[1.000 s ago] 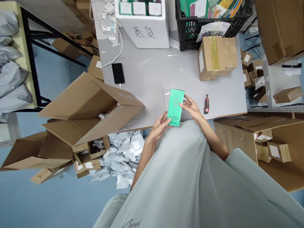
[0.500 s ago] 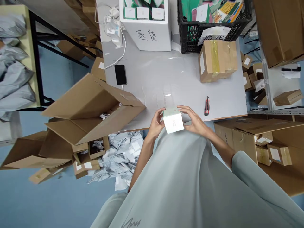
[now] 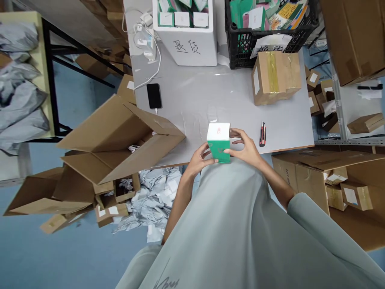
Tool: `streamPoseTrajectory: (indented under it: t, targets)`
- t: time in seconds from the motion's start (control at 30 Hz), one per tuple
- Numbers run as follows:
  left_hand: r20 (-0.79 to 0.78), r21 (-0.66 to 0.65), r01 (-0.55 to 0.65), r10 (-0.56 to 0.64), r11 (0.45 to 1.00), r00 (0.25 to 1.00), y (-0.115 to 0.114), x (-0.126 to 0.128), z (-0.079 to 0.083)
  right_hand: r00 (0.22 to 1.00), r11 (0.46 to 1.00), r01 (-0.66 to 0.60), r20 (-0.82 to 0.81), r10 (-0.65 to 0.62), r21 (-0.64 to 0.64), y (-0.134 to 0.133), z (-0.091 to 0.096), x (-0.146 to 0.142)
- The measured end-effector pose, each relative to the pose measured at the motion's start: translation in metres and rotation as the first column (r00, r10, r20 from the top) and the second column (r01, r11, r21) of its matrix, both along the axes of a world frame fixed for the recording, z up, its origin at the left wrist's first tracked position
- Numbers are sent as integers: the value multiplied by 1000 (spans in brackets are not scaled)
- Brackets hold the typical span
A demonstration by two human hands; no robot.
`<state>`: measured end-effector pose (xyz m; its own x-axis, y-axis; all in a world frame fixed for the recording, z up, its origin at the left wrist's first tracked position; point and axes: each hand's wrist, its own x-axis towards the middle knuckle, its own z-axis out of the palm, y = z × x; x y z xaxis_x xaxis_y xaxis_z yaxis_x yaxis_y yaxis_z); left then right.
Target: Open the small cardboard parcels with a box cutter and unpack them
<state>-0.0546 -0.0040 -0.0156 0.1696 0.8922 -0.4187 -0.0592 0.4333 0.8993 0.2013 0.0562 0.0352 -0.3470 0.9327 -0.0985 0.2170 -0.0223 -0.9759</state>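
Observation:
Between my two hands is a small green carton [image 3: 219, 149] with a white end facing up and away from me. My left hand [image 3: 198, 158] grips its left side, thumb across the green face. My right hand [image 3: 246, 148] holds the right side, its thumb on the green face and the fingers behind the edge. The carton is held just over the table's front edge, close to my body. To the right of it a red and black box cutter [image 3: 262, 134] lies on the table [image 3: 192, 92].
A white bin [image 3: 195, 48] and a black crate [image 3: 243, 60], both holding green cartons, stand at the back. A taped cardboard box [image 3: 275, 78] sits before the crate. Left are a phone [image 3: 154, 96] and an open cardboard box [image 3: 141, 158]; another open box [image 3: 313, 184] stands right.
The carton has been turned in my hands: its white end has swung upward and away from me, and a green side now faces me. Both thumbs now lie on that side.

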Motion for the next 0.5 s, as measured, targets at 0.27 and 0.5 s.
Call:
streamPoseTrajectory:
  t: [0.27,0.5]
  targets:
    - [276,-141,-34,72,989,958,-9,17,17,987,987,134,101,-124,-95,21,-19,-4]
    - [426,-336,-32,182,941,886,-8,25,17,997,956,64,67,-46,-286,37,-56,-7]
